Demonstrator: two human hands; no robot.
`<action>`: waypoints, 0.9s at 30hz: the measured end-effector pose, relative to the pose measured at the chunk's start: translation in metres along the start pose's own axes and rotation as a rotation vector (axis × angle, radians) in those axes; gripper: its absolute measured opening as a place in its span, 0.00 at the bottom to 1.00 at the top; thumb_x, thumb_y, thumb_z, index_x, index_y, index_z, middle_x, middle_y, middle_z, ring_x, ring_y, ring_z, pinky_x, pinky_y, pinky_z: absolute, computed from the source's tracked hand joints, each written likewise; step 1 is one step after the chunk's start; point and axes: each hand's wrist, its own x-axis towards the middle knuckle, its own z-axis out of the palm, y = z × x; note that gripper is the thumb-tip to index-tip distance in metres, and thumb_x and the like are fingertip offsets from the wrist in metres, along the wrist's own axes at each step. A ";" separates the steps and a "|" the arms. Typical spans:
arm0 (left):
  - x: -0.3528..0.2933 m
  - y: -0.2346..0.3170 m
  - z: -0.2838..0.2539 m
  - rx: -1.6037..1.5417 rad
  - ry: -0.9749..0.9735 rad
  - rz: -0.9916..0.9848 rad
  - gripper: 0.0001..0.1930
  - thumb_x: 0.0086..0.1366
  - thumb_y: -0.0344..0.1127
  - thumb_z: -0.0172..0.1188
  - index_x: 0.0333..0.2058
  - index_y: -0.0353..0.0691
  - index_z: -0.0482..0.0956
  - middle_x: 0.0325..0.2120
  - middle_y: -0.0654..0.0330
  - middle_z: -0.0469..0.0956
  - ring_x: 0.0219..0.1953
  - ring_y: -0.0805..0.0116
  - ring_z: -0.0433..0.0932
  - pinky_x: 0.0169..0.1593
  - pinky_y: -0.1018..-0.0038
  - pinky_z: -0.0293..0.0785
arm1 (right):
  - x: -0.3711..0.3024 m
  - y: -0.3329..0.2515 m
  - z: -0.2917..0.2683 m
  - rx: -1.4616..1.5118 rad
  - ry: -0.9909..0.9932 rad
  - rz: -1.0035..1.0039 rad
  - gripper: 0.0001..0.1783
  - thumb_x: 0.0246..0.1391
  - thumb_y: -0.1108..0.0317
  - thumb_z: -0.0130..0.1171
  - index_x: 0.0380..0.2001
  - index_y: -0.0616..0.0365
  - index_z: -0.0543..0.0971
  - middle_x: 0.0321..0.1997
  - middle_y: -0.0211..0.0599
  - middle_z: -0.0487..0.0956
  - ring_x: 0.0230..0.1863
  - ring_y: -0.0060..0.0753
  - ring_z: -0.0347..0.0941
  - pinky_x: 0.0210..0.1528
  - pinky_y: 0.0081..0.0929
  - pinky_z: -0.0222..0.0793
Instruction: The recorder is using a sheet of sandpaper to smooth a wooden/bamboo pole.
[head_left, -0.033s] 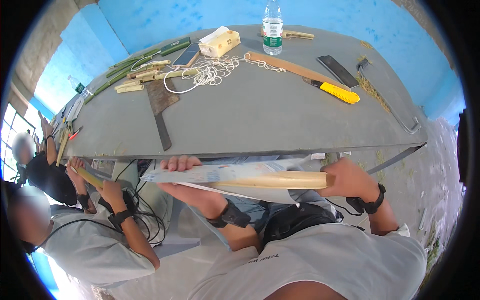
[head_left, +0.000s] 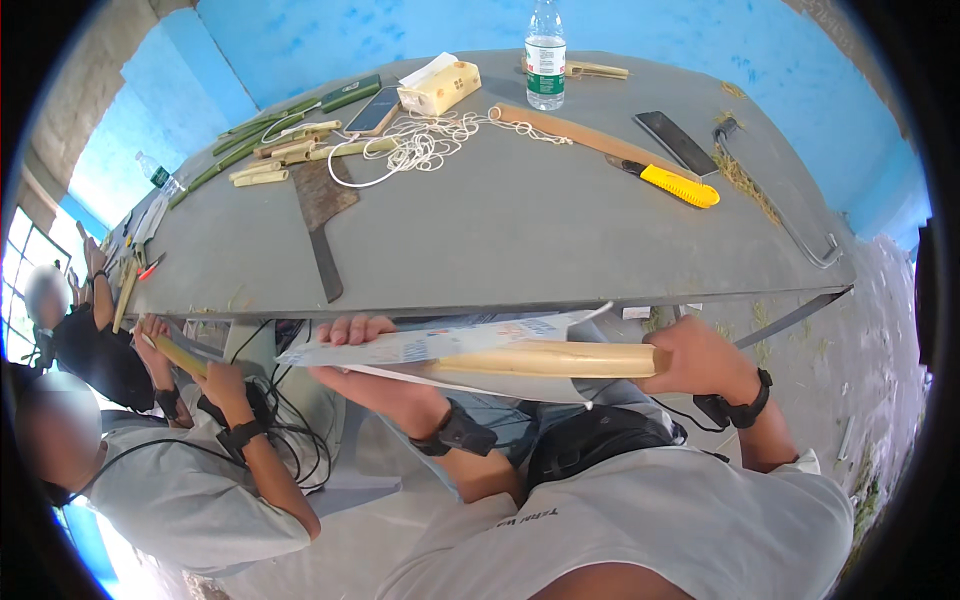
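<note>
My left hand (head_left: 375, 375) is closed on the left part of a folded sheet of white printed paper (head_left: 440, 342), thumb on one side and fingers on the other. Between the folds lies a pale, smooth bamboo piece (head_left: 560, 360), its left end hidden by the paper. Its right end is gripped in my right hand (head_left: 695, 360), fingers wrapped round. Both hands are just below the table's near edge, above my lap. A cleaver (head_left: 322, 215) lies on the table beyond my left hand, and a yellow-handled knife (head_left: 678, 186) beyond my right.
On the grey table (head_left: 450, 240) are tangled white cord (head_left: 430, 145), bamboo pieces (head_left: 262, 172), a long wooden strip (head_left: 580, 138), a phone (head_left: 675, 142), a water bottle (head_left: 545, 70), a tissue box (head_left: 440, 88) and a hacksaw frame (head_left: 785, 220). At left a co-worker (head_left: 200, 490) holds a bamboo piece.
My left hand and the paper have shifted slightly left along the bamboo. The paper's upper right corner has lifted. My right hand and the bamboo stay in place.
</note>
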 end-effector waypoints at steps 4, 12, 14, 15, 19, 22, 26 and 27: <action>0.007 0.009 -0.016 -0.172 -0.120 -0.121 0.08 0.72 0.42 0.52 0.38 0.47 0.73 0.26 0.68 0.72 0.30 0.74 0.70 0.37 0.78 0.70 | -0.002 0.003 0.001 0.016 0.049 -0.017 0.22 0.35 0.52 0.71 0.23 0.62 0.81 0.19 0.51 0.74 0.21 0.55 0.72 0.28 0.38 0.70; -0.007 -0.031 -0.010 -0.333 -0.359 -0.411 0.17 0.73 0.51 0.49 0.42 0.43 0.74 0.32 0.63 0.74 0.34 0.67 0.71 0.43 0.71 0.68 | 0.009 -0.022 0.000 0.216 -0.001 0.044 0.19 0.40 0.55 0.69 0.28 0.62 0.83 0.23 0.51 0.79 0.23 0.52 0.76 0.30 0.36 0.72; -0.008 -0.027 -0.009 -0.322 -0.336 -0.387 0.16 0.73 0.50 0.49 0.42 0.43 0.74 0.32 0.63 0.74 0.34 0.67 0.71 0.43 0.71 0.68 | 0.013 -0.013 0.004 0.282 0.056 -0.136 0.19 0.40 0.58 0.68 0.31 0.62 0.84 0.25 0.52 0.80 0.25 0.51 0.76 0.30 0.36 0.72; -0.009 -0.023 -0.009 -0.309 -0.310 -0.372 0.15 0.73 0.48 0.50 0.42 0.43 0.73 0.31 0.63 0.74 0.34 0.67 0.71 0.42 0.72 0.68 | 0.014 -0.012 0.005 0.283 0.053 -0.138 0.19 0.40 0.58 0.68 0.31 0.62 0.84 0.25 0.52 0.80 0.25 0.51 0.76 0.30 0.36 0.72; -0.001 -0.011 -0.011 -0.326 -0.258 -0.346 0.13 0.73 0.47 0.50 0.42 0.43 0.74 0.31 0.63 0.74 0.34 0.68 0.71 0.42 0.72 0.68 | 0.013 -0.010 0.001 0.129 0.005 -0.053 0.19 0.35 0.59 0.72 0.29 0.62 0.82 0.24 0.51 0.79 0.25 0.54 0.76 0.29 0.36 0.71; 0.000 -0.008 -0.014 -0.380 -0.175 -0.272 0.13 0.72 0.46 0.51 0.42 0.43 0.74 0.30 0.64 0.74 0.34 0.68 0.71 0.42 0.73 0.68 | 0.010 -0.011 0.001 0.052 -0.021 -0.004 0.19 0.35 0.60 0.72 0.29 0.63 0.82 0.24 0.51 0.79 0.26 0.56 0.76 0.29 0.37 0.71; -0.005 -0.028 -0.007 -0.374 -0.308 -0.447 0.09 0.71 0.42 0.53 0.39 0.44 0.75 0.29 0.66 0.75 0.33 0.71 0.73 0.41 0.75 0.70 | 0.011 -0.013 0.006 0.268 0.058 -0.124 0.19 0.38 0.55 0.68 0.27 0.62 0.80 0.23 0.51 0.78 0.27 0.57 0.75 0.32 0.41 0.72; -0.007 -0.037 -0.003 -0.263 -0.412 -0.495 0.06 0.69 0.39 0.56 0.38 0.43 0.76 0.29 0.68 0.76 0.32 0.73 0.75 0.40 0.76 0.72 | 0.011 -0.009 0.009 0.265 0.064 -0.118 0.19 0.38 0.55 0.68 0.27 0.62 0.80 0.23 0.51 0.78 0.27 0.57 0.75 0.32 0.41 0.72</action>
